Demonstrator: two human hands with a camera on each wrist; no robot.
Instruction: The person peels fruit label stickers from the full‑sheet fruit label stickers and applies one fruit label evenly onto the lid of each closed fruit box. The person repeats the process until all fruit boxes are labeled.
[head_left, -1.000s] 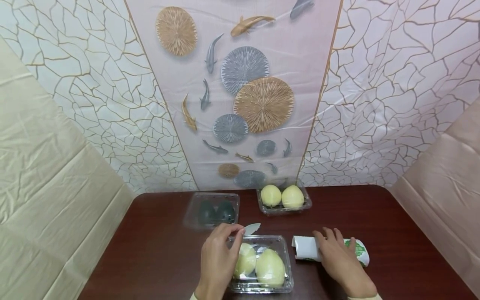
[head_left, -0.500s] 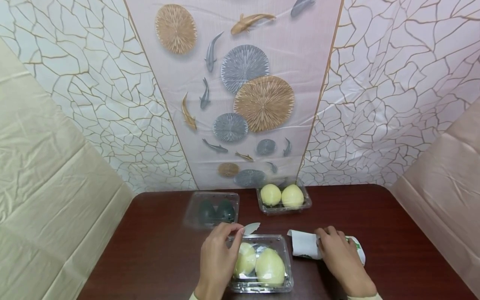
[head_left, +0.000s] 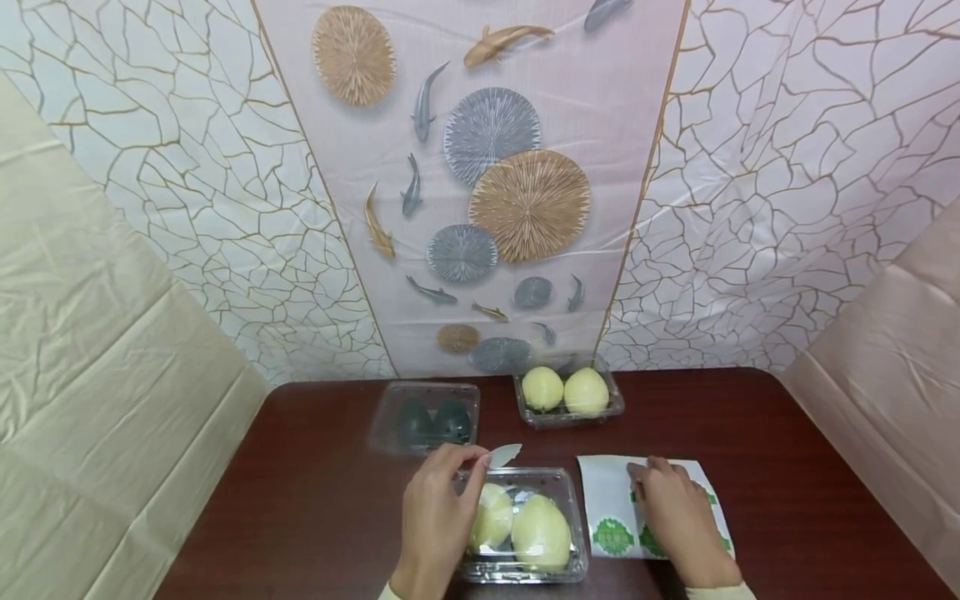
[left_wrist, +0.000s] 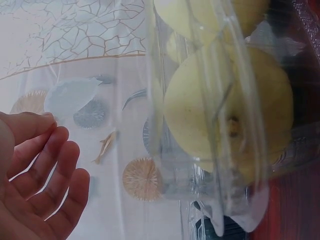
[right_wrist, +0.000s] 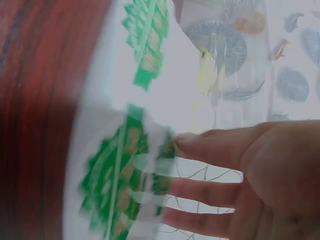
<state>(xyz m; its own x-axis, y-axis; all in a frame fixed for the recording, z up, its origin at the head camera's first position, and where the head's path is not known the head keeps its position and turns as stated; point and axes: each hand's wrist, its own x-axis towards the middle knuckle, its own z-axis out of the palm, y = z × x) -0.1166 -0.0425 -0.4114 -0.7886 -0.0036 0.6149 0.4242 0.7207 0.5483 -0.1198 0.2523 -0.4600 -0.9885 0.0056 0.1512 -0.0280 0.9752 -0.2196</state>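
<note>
My left hand point(head_left: 435, 517) pinches a pale, see-through oval sticker point(head_left: 504, 456) between thumb and forefinger, above the rear edge of a clear plastic clamshell box point(head_left: 579, 533). Inside that box lie two pale yellow pears point(head_left: 540, 533). In the left wrist view the other fingers curve loosely below the sticker point(left_wrist: 72, 97). To the right of the box, a white sheet of green round stickers point(head_left: 607, 492) is spread on the table. My right hand point(head_left: 678, 512) lies over the sheet, and in the right wrist view its rather straight fingers point(right_wrist: 202, 192) reach the green-printed surface.
Behind the near box, another clear box point(head_left: 570, 421) with two pale yellow pears stands at the table's back edge. Left of it is a clear box point(head_left: 382, 417) with two dark green, egg-shaped fruits. Patterned cloth point(head_left: 480, 292) hangs behind the dark red table point(head_left: 300, 492).
The sticker sheet, earlier curled over under my right hand, now lies spread out with its green prints showing. The left hand and its sticker have stayed almost in place.
</note>
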